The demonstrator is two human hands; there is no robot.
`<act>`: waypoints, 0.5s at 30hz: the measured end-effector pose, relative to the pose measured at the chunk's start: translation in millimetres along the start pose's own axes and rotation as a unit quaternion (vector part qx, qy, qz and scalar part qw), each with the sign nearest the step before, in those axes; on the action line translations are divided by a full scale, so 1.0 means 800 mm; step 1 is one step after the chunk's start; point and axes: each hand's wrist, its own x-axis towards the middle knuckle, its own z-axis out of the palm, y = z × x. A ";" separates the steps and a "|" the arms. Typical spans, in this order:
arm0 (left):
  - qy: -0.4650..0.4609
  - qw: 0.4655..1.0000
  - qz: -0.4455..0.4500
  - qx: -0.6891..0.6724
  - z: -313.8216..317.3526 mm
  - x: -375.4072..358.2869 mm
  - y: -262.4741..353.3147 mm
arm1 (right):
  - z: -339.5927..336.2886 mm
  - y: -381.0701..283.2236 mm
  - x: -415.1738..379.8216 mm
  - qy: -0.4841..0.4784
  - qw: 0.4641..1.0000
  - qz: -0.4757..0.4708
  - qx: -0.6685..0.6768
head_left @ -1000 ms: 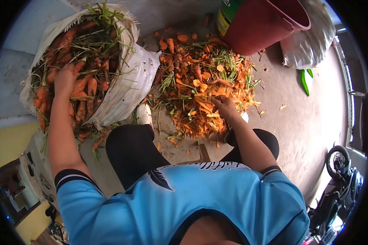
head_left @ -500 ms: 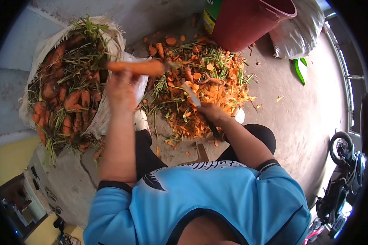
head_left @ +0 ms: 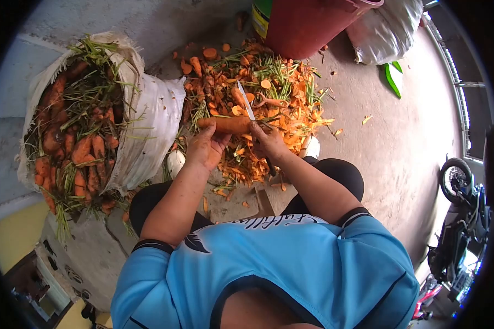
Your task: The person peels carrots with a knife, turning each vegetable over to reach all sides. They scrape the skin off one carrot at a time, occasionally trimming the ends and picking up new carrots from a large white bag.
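A long orange carrot [head_left: 225, 125] lies level across the front of my body, its left part held by my left hand [head_left: 207, 149], fingers closed. My right hand [head_left: 270, 143] grips a knife [head_left: 246, 101], blade pointing up and away, the dark handle showing below the palm. The carrot's right end, with a short green stub, meets the right hand's fingers beside the blade. Beneath both hands spreads a heap of carrot peelings [head_left: 299, 123], cut tops and green stalks. An orange peeler [head_left: 271, 102] rests on that heap.
To the left stands an open white sack [head_left: 148, 118] of unpeeled carrots [head_left: 85, 153] with stalks. A red bucket [head_left: 313, 27] is behind the heap, near another white sack [head_left: 387, 30]. A green leaf-like piece [head_left: 392, 79] lies on the floor. A motorcycle [head_left: 461, 219] is far right.
My left hand has brought the carrot rightward and down from near the sack to my right hand. The knife hand has shifted slightly left and now touches the carrot's end.
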 end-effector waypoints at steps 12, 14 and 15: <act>-0.049 0.573 0.406 0.710 0.024 -0.015 0.020 | 0.005 -0.015 0.001 -0.012 0.986 -0.064 -0.151; -0.119 0.578 0.349 0.728 0.001 0.000 0.000 | -0.002 -0.002 0.011 -0.011 0.983 -0.050 -0.177; -0.152 0.578 0.320 0.735 0.001 0.002 -0.004 | -0.003 0.002 0.014 -0.011 0.981 -0.044 -0.191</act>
